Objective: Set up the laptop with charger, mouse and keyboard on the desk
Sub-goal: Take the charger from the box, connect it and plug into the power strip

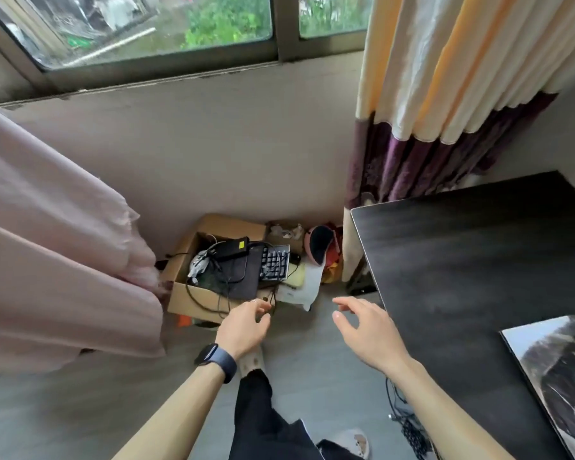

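Reaching forward and down with two bare hands. Holding the left hand [243, 327] near the front edge of a cardboard box [186, 302], fingers loosely bent and gripping nothing; wearing one dark watch [214, 358] on that wrist. Holding the right hand [365, 330] beside it, clear of the box, fingers spread and empty. Standing on a grey floor [80, 410] in two pale slippers [251, 361].

Looking into the one box, sitting on the floor against a plain wall [213, 144]. Seeing one dark laptop [243, 277] lying flat inside, one black charger [231, 249] resting on its far edge with thin black cords [213, 293] looping across it, and one keyboard [274, 262] lying tilted along its right side.

Facing one dark desk [462, 260] on the right, near the box but apart from it, carrying one printed mat [551, 376] at its near corner. Seeing a tangle of cables [409, 423] on the floor beside the desk, one window [146, 28] above the wall, one cream-and-purple curtain [445, 94] hanging behind the desk, and pink cloth [47, 244] draping at the left.
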Demonstrator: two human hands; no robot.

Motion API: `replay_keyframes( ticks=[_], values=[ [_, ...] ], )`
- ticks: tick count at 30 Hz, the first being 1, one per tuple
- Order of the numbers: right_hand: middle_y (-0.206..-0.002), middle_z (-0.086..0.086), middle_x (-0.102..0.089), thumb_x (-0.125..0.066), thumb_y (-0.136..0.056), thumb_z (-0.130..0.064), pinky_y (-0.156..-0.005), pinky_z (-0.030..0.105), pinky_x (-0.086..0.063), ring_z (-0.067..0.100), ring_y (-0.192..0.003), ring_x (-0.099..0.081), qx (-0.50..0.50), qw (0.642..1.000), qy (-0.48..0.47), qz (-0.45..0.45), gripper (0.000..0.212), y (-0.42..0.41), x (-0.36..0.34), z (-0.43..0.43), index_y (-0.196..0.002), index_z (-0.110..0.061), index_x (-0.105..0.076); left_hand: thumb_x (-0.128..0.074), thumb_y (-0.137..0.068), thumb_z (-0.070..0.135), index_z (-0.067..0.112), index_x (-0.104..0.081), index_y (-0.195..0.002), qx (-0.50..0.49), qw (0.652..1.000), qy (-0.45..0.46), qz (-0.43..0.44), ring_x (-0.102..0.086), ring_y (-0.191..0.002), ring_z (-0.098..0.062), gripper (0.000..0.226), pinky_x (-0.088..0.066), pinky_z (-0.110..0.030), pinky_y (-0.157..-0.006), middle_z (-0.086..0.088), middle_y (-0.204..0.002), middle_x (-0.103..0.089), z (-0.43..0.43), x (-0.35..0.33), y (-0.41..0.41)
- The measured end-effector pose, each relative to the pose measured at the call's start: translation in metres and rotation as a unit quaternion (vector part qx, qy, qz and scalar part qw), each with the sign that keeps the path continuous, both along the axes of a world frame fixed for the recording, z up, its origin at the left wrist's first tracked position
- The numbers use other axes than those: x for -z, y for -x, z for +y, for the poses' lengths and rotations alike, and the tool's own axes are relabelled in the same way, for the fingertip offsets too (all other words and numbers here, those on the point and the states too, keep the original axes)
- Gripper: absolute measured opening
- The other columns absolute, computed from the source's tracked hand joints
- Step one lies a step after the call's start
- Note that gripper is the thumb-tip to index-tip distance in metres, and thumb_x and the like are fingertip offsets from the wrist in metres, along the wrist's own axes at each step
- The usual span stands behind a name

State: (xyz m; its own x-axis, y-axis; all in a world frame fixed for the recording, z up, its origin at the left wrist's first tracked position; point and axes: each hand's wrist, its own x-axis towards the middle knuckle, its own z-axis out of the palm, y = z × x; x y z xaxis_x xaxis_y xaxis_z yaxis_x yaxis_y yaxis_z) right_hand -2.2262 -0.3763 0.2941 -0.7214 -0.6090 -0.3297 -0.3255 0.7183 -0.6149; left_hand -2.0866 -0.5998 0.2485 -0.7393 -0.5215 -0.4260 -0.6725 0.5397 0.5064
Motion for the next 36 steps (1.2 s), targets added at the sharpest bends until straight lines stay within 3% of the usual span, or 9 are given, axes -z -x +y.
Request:
replay_keyframes(
  ticks=[4,13,20,25,28,30,33,36],
  values=[
    [-0.114,-0.015,-0.064,-0.052,-0.099,-0.040,-0.089,0.027,-0.041,0.012,-0.112,-0.055,-0.022,1.000,-0.011,0.008,0.033,-0.004,0.006,-0.070,-0.130,-0.033,-0.061,-0.053,-0.090,0.034,0.033,-0.064,-0.113,-0.008,1.000,-0.028,-0.002,-0.063,-0.100,-0.011,0.026,-0.050,-0.028,-0.089,0.009,-0.110,-0.069,-0.060,0.015,-0.004],
    [-0.115,-0.017,-0.061,-0.054,-0.098,-0.040,-0.098,0.030,-0.045,0.010,-0.116,-0.056,-0.023,0.998,-0.055,-0.031,0.035,-0.001,0.028,-0.209,-0.132,-0.032,-0.056,-0.052,-0.091,0.033,0.031,-0.062,-0.117,-0.029,0.998,-0.054,-0.010,-0.063,-0.105,-0.015,0.028,-0.051,-0.030,-0.090,0.007,-0.114,-0.068,-0.210,0.037,0.005],
    [-0.115,-0.011,-0.063,-0.056,-0.097,-0.038,-0.093,0.027,-0.044,0.011,-0.110,-0.059,0.057,0.987,-0.092,-0.120,0.038,0.031,0.082,-0.265,-0.133,-0.028,-0.054,-0.053,-0.090,0.032,0.029,-0.060,-0.123,-0.002,0.996,-0.051,-0.066,-0.059,-0.112,-0.021,0.034,-0.049,-0.034,-0.094,0.000,-0.122,-0.063,-0.269,0.077,0.025],
    [-0.130,-0.002,-0.060,-0.056,-0.098,-0.037,-0.089,0.029,-0.045,0.018,-0.116,-0.059,0.098,0.967,-0.143,-0.189,0.049,0.057,0.160,-0.283,-0.143,-0.019,-0.046,-0.048,-0.093,0.038,0.030,-0.049,-0.132,0.084,0.990,-0.018,-0.110,-0.051,-0.120,-0.025,0.040,-0.048,-0.042,-0.096,-0.001,-0.133,-0.051,-0.282,0.123,0.067],
    [-0.143,0.006,-0.049,-0.055,-0.098,-0.034,-0.093,0.034,-0.045,0.023,-0.119,-0.057,0.103,0.963,-0.157,-0.194,0.060,0.075,0.215,-0.292,-0.152,-0.023,-0.032,-0.048,-0.095,0.038,0.028,-0.043,-0.139,0.145,0.984,0.026,-0.105,-0.048,-0.122,-0.027,0.046,-0.048,-0.041,-0.094,-0.001,-0.139,-0.045,-0.284,0.156,0.111],
    [-0.148,0.008,-0.041,-0.055,-0.098,-0.028,-0.092,0.036,-0.046,0.024,-0.112,-0.060,0.106,0.963,-0.150,-0.196,0.068,0.093,0.255,-0.296,-0.157,-0.031,-0.020,-0.050,-0.095,0.036,0.025,-0.038,-0.144,0.180,0.977,0.056,-0.099,-0.045,-0.126,-0.029,0.052,-0.047,-0.043,-0.095,-0.004,-0.144,-0.041,-0.281,0.184,0.145],
    [-0.150,0.003,-0.033,-0.057,-0.098,-0.023,-0.078,0.035,-0.047,0.016,-0.090,-0.064,0.106,0.962,-0.146,-0.204,0.077,0.119,0.297,-0.297,-0.158,-0.037,-0.011,-0.052,-0.094,0.031,0.023,-0.024,-0.151,0.254,0.957,0.089,-0.113,-0.035,-0.134,-0.032,0.064,-0.038,-0.047,-0.103,-0.007,-0.153,-0.030,-0.275,0.225,0.186],
    [-0.159,0.000,-0.025,-0.064,-0.092,-0.033,-0.101,0.045,-0.048,0.024,-0.127,-0.054,0.107,0.954,-0.150,-0.237,0.081,0.135,0.328,-0.289,-0.156,-0.040,-0.014,-0.055,-0.092,0.027,0.024,-0.020,-0.152,0.311,0.932,0.118,-0.141,-0.028,-0.138,-0.032,0.069,-0.027,-0.051,-0.112,-0.008,-0.156,-0.024,-0.272,0.271,0.219]
  ],
)
